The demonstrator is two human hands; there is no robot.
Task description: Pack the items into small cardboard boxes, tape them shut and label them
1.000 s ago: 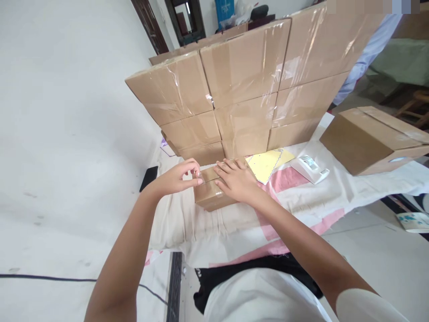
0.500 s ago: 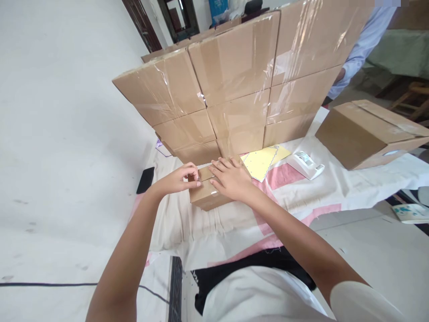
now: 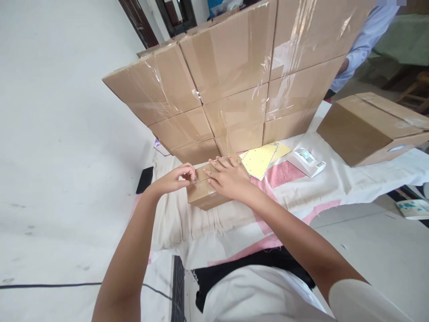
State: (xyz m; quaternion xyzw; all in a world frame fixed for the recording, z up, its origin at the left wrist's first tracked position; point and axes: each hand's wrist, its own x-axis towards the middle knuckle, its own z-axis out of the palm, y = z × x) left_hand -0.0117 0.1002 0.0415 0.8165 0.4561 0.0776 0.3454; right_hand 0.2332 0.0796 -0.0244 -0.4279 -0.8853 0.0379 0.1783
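Note:
A small cardboard box [image 3: 204, 199] lies on the cloth-covered table, close to the foot of a tall stack of boxes. Flat across its top rests my right hand [image 3: 229, 178], open with the fingers spread. At the box's left end is my left hand [image 3: 177, 179], its fingers curled in toward the thumb. A shiny bit of clear tape [image 3: 194, 181] shows by those fingertips; whether they grip it is too small to tell. The palm of my right hand hides part of the box top.
Taped cardboard boxes [image 3: 237, 58] rise like a wall behind. On the table are yellow paper [image 3: 261, 161], a white tape dispenser-like device [image 3: 306, 162], a black phone-like object [image 3: 145, 180] and a larger carton [image 3: 365, 129]. A person's sleeve [image 3: 365, 44] shows at the right.
My left hand has shifted slightly left and up at the box's end. The right hand stays flat on top. The view has tilted a little.

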